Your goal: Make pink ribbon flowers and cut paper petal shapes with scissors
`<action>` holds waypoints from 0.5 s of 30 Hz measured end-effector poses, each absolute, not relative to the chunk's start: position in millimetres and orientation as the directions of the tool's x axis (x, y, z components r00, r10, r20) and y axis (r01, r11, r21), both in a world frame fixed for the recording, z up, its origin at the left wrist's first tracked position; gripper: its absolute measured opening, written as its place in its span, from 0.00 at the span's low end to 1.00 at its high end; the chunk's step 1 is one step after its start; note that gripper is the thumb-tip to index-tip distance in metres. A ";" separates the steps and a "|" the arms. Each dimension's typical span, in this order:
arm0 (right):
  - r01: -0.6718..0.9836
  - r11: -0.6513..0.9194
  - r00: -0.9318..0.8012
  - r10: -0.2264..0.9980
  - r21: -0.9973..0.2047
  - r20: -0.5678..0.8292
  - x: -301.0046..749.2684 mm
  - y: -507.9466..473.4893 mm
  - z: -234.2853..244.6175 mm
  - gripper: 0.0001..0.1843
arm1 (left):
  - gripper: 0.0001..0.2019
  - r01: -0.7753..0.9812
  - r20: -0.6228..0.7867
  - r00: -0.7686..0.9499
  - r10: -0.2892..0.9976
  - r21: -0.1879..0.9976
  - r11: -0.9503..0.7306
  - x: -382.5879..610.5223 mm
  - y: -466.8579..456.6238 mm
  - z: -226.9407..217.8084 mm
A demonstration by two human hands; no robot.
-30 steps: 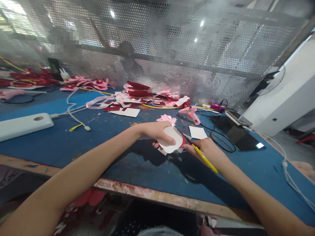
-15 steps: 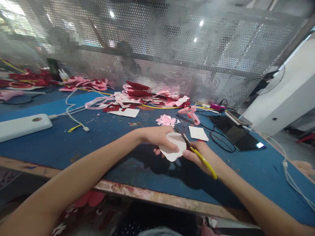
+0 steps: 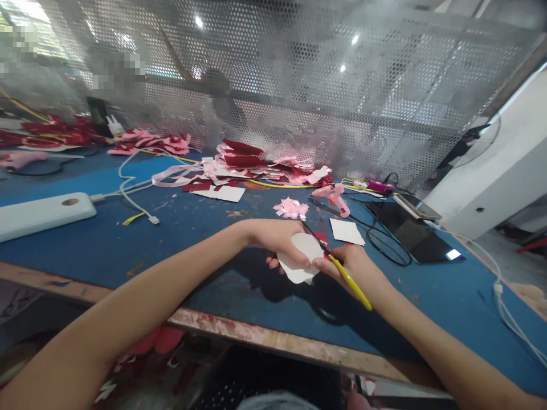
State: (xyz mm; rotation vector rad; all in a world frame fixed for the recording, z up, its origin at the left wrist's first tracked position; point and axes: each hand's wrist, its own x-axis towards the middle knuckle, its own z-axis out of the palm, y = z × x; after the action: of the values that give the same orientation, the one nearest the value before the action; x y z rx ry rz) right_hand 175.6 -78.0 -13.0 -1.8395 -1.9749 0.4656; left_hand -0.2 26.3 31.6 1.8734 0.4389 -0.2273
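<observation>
head view: a white rounded paper piece [image 3: 301,275] is held over the blue surface [image 3: 256,310] by the left hand [image 3: 284,239], its thumb laid on top and its other fingers partly hidden below; the grip is closed on the paper. yellow-handled scissors [image 3: 351,283] are held by the right hand [image 3: 363,267], the grip wrapped around the handles. the dark blades are set along the far right edge of the white piece, and red paper [image 3: 321,239] is seen beside them; how far the blades are parted cannot be told.

beyond the left hand, a small heap of pink scraps [image 3: 291,208] is gathered. a white square card [image 3: 347,232] is placed just beyond the right hand, and a pink glue gun [image 3: 335,199] is rested farther back. near the perforated metal screen [image 3: 294,85], red, pink and white cuttings [image 3: 243,156] are piled. a dark tablet [image 3: 405,236] is laid to the right.
</observation>
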 end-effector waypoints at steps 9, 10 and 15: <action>0.644 0.126 0.140 0.950 -0.755 0.278 205.7 -64.8 -9.1 0.34 | 0.14 0.517 -0.421 0.845 0.330 0.800 -0.304 -19.4 62.6 35.3; 0.612 0.133 0.142 0.951 -0.779 0.274 210.1 -63.7 -8.4 0.34 | 0.15 0.520 -0.386 0.828 0.407 0.800 -0.299 -24.3 71.4 34.8; 0.638 0.091 0.162 0.955 -0.765 0.249 220.0 -58.5 -9.4 0.30 | 0.19 0.645 -0.207 0.583 0.786 0.706 -0.293 -49.5 115.6 26.9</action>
State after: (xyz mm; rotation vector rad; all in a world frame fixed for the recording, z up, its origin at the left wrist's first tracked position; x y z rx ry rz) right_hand 220.0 -58.5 -9.4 -1.6279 -1.5569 0.4930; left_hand -49.5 115.6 26.9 2.0291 1.1375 0.2283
